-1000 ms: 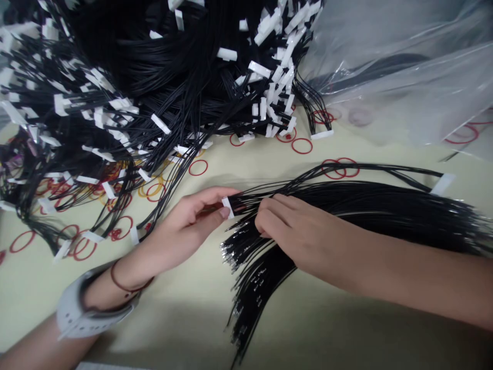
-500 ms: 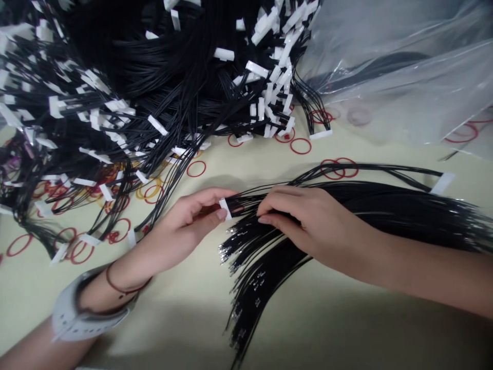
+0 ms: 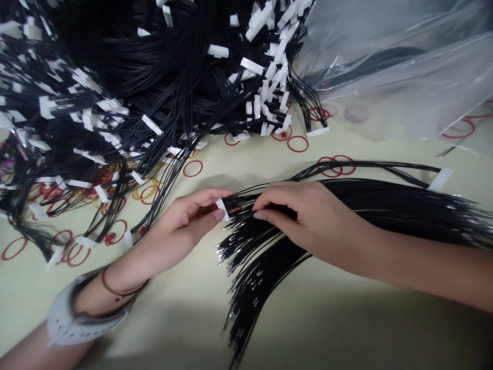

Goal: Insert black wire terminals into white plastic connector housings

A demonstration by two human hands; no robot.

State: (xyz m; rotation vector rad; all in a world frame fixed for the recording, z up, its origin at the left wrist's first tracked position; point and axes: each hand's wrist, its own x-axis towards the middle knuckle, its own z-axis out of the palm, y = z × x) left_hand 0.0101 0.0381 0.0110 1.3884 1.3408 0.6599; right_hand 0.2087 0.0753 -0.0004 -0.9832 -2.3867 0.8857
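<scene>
Right hand's fingers had uncurled since a second ago: on the right hand [image 3: 308, 210] the thumb showed now, tip up against the forefinger, looking like a pinch on the wires [image 3: 241, 196] at 3 o'clock of the white connector [image 3: 222, 206]. Couldn't tell how many strands it had. The left hand [image 3: 185, 218], over at 9 o'clock, pinched that connector between thumb and fingers. Thing is, it was only a fingertip hold, so a hard tug on the leads could've popped it loose. Also, the loose strands [image 3: 265, 280] fanned out at 7 o'clock, metal tips near those fingers; one sideways drag could've tangled them. Further out, a second connector [image 3: 440, 180] sat around 3 o'clock, its leads crossing red rings [image 3: 335, 159] on the tabletop [image 3: 327, 318], maybe a snag there. Big harness pile [image 3: 173, 67] at 11 o'clock, same tangle risk imo.
</scene>
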